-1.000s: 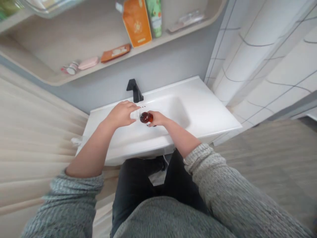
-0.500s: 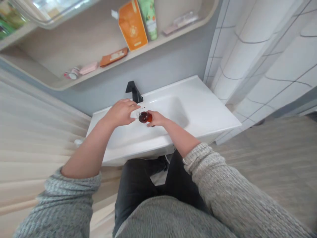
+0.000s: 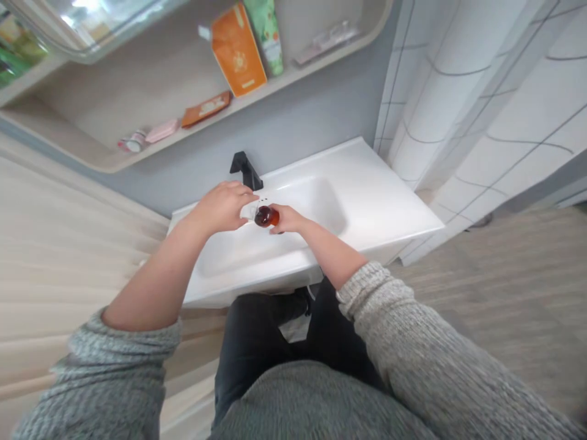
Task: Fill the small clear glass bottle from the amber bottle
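Over the white washbasin [image 3: 332, 201], my right hand [image 3: 290, 219] is closed around a small amber bottle [image 3: 265, 216], its dark rounded end towards my left hand. My left hand [image 3: 223, 208] has its thumb and fingers curved around a clear, see-through object [image 3: 250, 211], perhaps a small cup. That object sits right beside the bottle's dark end; whether the two touch, I cannot tell. The black tap [image 3: 246, 171] stands just behind my left hand.
Above the basin runs a wall shelf [image 3: 257, 98] with an orange packet [image 3: 238, 52], a green tube [image 3: 268, 36], a flat orange-brown packet [image 3: 206, 110] and a pink item [image 3: 162, 130]. A pale curtain [image 3: 68, 263] hangs at left; white tiles [image 3: 518, 134] and a pipe [image 3: 440, 110] are at right.
Both hands keep their hold, with the bottle and clear object close together. The whole view has shifted slightly; otherwise little differs.
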A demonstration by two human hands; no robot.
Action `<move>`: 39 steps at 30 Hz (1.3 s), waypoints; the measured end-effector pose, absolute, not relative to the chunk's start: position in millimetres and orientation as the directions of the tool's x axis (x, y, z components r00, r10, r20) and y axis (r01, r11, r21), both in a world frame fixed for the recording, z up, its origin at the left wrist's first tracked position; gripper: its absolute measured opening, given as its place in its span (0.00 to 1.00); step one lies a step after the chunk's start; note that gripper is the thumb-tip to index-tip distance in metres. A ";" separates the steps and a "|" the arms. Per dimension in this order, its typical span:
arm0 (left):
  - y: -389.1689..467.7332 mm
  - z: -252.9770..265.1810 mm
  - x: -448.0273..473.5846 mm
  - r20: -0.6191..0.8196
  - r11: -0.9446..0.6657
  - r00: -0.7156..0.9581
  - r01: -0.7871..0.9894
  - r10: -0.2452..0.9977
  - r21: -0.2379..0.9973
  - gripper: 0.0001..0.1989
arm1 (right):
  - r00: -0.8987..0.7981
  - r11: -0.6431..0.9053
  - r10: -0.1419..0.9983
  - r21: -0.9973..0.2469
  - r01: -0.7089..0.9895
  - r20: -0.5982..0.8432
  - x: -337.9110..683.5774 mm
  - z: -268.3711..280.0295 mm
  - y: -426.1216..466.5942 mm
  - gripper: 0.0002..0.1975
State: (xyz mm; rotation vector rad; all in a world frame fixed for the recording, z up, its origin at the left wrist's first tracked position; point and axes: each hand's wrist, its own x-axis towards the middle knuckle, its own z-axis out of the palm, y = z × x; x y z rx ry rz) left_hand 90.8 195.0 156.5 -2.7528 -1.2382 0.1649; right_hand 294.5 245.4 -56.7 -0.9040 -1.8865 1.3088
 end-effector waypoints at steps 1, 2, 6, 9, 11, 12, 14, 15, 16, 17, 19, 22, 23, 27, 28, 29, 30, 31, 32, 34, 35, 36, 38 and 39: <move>194.7 157.5 91.6 -0.053 -0.665 0.666 0.729 0.744 -0.162 0.33 | -0.544 0.266 0.827 -0.950 0.163 0.138 294.1 -56.9 245.4 0.41; 194.4 158.5 92.3 -0.055 -0.670 0.672 0.723 0.739 -0.170 0.33 | -0.547 0.272 0.825 -0.949 0.158 0.145 293.8 -57.5 245.6 0.41; 192.4 161.2 94.3 -0.049 -0.677 0.678 0.721 0.733 -0.149 0.33 | -0.564 0.275 0.810 -0.954 0.123 0.161 291.6 -61.8 246.7 0.43; 191.2 163.1 96.0 -0.052 -0.677 0.677 0.723 0.734 -0.136 0.32 | -0.572 0.279 0.802 -0.955 0.103 0.173 290.1 -64.0 247.1 0.43; 190.9 164.3 97.4 -0.068 -0.678 0.677 0.720 0.733 -0.148 0.32 | -0.568 0.290 0.802 -0.951 0.103 0.183 289.6 -64.0 247.0 0.43; 191.0 164.9 98.1 -0.075 -0.678 0.676 0.719 0.733 -0.153 0.32 | -0.567 0.296 0.802 -0.949 0.105 0.187 289.5 -63.7 246.8 0.43; 191.8 165.7 99.4 -0.090 -0.680 0.676 0.716 0.732 -0.155 0.32 | -0.564 0.303 0.804 -0.946 0.113 0.190 289.4 -63.1 246.5 0.42; 192.4 166.0 99.9 -0.094 -0.682 0.677 0.715 0.730 -0.154 0.32 | -0.561 0.305 0.806 -0.945 0.118 0.190 289.3 -63.0 246.4 0.42; 192.9 166.2 100.3 -0.097 -0.685 0.679 0.712 0.728 -0.154 0.32 | -0.559 0.307 0.807 -0.944 0.120 0.191 289.1 -63.2 246.5 0.41; 193.4 166.4 100.8 -0.098 -0.689 0.683 0.707 0.724 -0.158 0.32 | -0.556 0.308 0.808 -0.944 0.118 0.195 288.9 -63.6 246.7 0.41; 194.1 167.2 101.9 -0.105 -0.698 0.692 0.694 0.714 -0.176 0.32 | -0.551 0.306 0.809 -0.947 0.099 0.204 288.1 -65.2 247.5 0.42; 194.2 168.9 103.9 -0.131 -0.704 0.695 0.673 0.707 -0.226 0.32 | -0.545 0.295 0.810 -0.954 0.061 0.216 286.7 -67.5 248.9 0.42; 194.1 169.4 104.6 -0.142 -0.704 0.693 0.668 0.707 -0.241 0.32 | -0.539 0.293 0.813 -0.955 0.053 0.220 286.4 -68.0 249.2 0.42; 193.4 169.0 105.0 -0.150 -0.694 0.682 0.670 0.715 -0.263 0.33 | -0.524 0.307 0.818 -0.951 0.046 0.238 286.9 -68.0 249.0 0.42; 193.2 168.2 103.9 -0.141 -0.692 0.682 0.676 0.718 -0.255 0.33 | -0.524 0.311 0.817 -0.949 0.047 0.242 287.3 -67.9 248.7 0.42; 193.0 167.0 102.2 -0.124 -0.689 0.682 0.683 0.720 -0.242 0.33 | -0.526 0.313 0.815 -0.949 0.047 0.243 287.8 -67.7 248.4 0.41; 192.9 165.4 99.5 -0.103 -0.686 0.683 0.692 0.723 -0.223 0.32 | -0.529 0.314 0.813 -0.948 0.047 0.243 288.1 -67.6 248.2 0.40; 192.7 163.3 95.8 -0.077 -0.682 0.683 0.703 0.726 -0.199 0.32 | -0.532 0.313 0.812 -0.949 0.048 0.241 288.4 -67.6 248.1 0.40; 192.6 160.4 90.9 -0.046 -0.676 0.680 0.717 0.732 -0.171 0.32 | -0.535 0.313 0.810 -0.948 0.050 0.240 288.5 -67.7 247.9 0.39; 192.2 151.4 78.0 0.035 -0.653 0.658 0.751 0.752 -0.094 0.32 | -0.538 0.316 0.809 -0.947 0.057 0.238 288.3 -68.3 247.8 0.39; 191.7 144.5 70.1 0.086 -0.639 0.640 0.768 0.764 -0.041 0.31 | -0.539 0.317 0.808 -0.947 0.059 0.237 288.1 -68.8 247.8 0.39; 190.8 135.9 61.5 0.145 -0.624 0.615 0.781 0.775 0.024 0.32 | -0.540 0.315 0.808 -0.947 0.060 0.234 287.7 -69.6 247.9 0.39; 187.3 112.5 43.5 0.285 -0.589 0.529 0.785 0.799 0.193 0.34 | -0.547 0.303 0.807 -0.951 0.059 0.224 287.1 -72.0 248.2 0.41; 184.7 98.0 34.6 0.354 -0.565 0.462 0.770 0.813 0.294 0.36 | -0.548 0.300 0.807 -0.952 0.060 0.219 286.8 -73.6 248.6 0.41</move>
